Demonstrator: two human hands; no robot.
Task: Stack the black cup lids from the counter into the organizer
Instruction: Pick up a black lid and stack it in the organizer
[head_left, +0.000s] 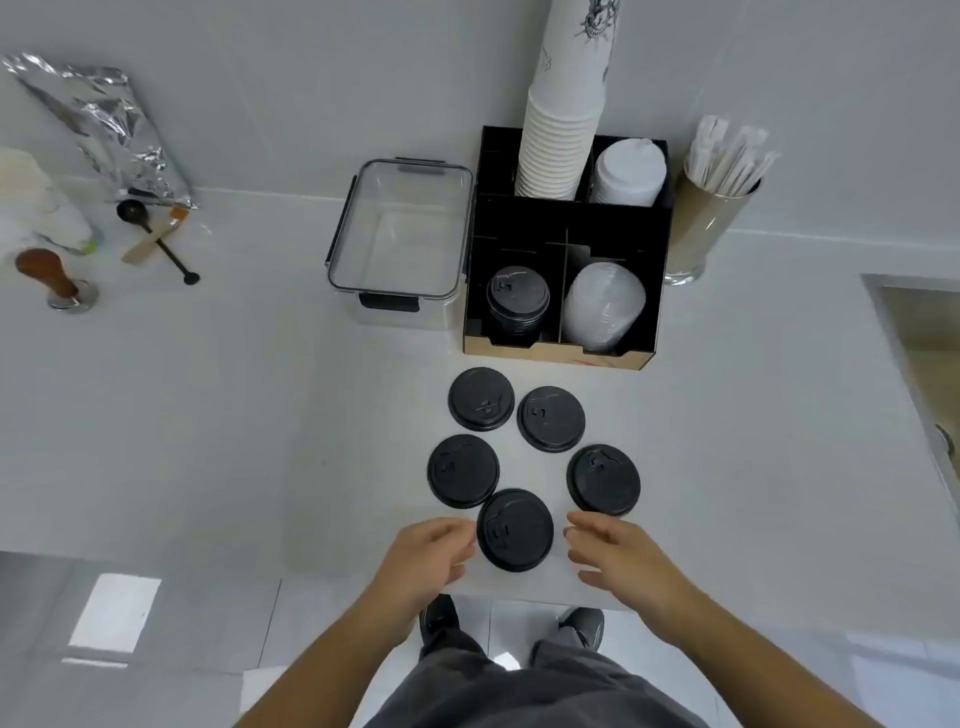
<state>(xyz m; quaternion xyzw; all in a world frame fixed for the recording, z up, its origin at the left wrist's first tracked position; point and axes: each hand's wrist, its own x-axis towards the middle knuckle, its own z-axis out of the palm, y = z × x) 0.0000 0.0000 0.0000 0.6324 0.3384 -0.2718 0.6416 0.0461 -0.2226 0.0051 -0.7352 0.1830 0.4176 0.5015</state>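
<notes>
Several black cup lids lie flat in a ring on the white counter. The nearest lid sits close to the front edge, between my hands. My left hand is just left of it, fingers apart and holding nothing. On the other side, my right hand is equally empty and spread. Two lids lie closest to the black organizer. Its front left compartment holds a stack of black lids.
The organizer also holds clear lids, white lids and a tall stack of paper cups. A clear plastic container stands to its left, a metal cup of wrapped sticks to its right. A tamper, scoop and foil bag lie far left.
</notes>
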